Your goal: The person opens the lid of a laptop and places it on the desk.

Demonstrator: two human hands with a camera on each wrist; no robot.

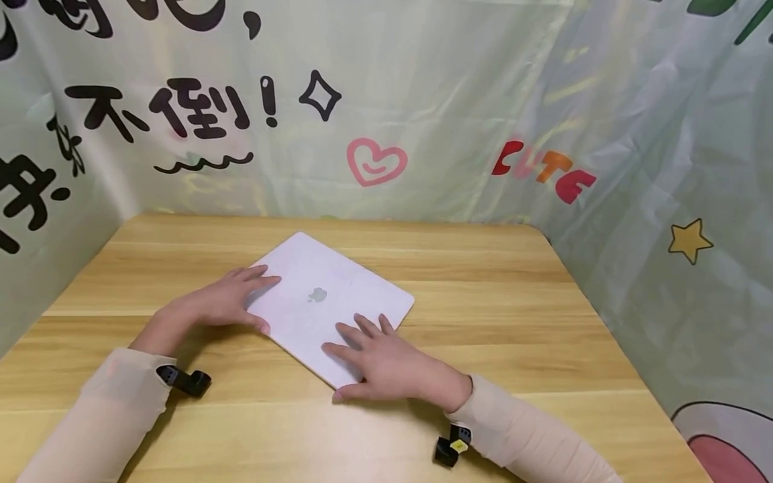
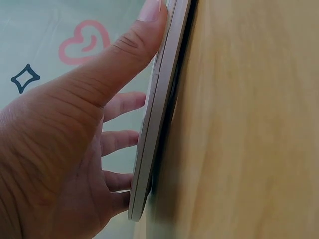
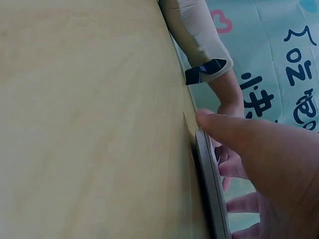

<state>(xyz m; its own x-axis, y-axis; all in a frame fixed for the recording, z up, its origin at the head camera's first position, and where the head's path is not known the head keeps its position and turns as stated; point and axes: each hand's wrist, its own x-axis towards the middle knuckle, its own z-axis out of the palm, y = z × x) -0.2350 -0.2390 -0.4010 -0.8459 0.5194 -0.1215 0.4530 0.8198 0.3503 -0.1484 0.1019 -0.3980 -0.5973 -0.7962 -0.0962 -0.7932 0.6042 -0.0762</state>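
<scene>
A closed silver laptop (image 1: pixel 338 275) with an apple logo lies turned at an angle on the wooden table. My left hand (image 1: pixel 226 298) rests at its left corner, the fingertips on the lid and the thumb by the near-left edge. Over the near-right part of the lid, my right hand (image 1: pixel 389 365) spreads its fingers, with the thumb by the near corner. Seen from the left wrist, the laptop's side edge (image 2: pixel 158 114) shows lid and base together, with a dark shadow beneath. The right wrist view shows the laptop's edge (image 3: pixel 212 184) beside the right fingers.
The wooden table (image 1: pixel 513 315) extends around the laptop on all sides. A pale printed curtain (image 1: pixel 447 80) with lettering, a heart and a star hangs behind it and along both sides. Each sleeve carries a small black wrist camera, one on the left (image 1: pixel 184 380) and one on the right (image 1: pixel 451 446).
</scene>
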